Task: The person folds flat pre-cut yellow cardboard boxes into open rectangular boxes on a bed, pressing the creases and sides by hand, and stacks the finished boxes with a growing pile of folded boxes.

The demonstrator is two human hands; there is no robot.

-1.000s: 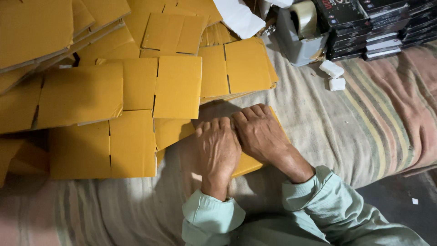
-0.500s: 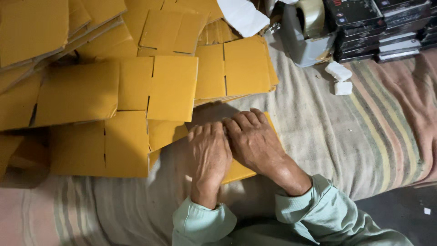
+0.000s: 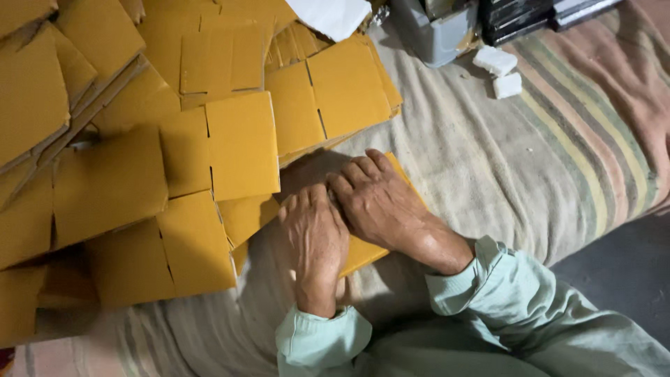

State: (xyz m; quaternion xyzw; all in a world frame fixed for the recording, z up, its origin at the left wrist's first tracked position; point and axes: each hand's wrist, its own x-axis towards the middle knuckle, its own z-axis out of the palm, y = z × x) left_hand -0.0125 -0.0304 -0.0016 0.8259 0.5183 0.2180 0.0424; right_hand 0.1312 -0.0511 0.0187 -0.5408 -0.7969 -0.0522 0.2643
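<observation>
Head camera looks down on the left hand (image 3: 315, 237) and the right hand (image 3: 380, 202), both spread flat, palms down and side by side, gripping nothing but pressing on a flat yellow-orange cardboard box blank (image 3: 363, 253) that lies on the striped cloth-covered bed (image 3: 530, 160), just beside the heap of matching yellow cardboard blanks (image 3: 209, 139). To flatten a fold well, I judge the pressure should stay even across both palms, with fingers running along the crease line rather than across it, and the blank kept square on the cloth so it does not skew.
</observation>
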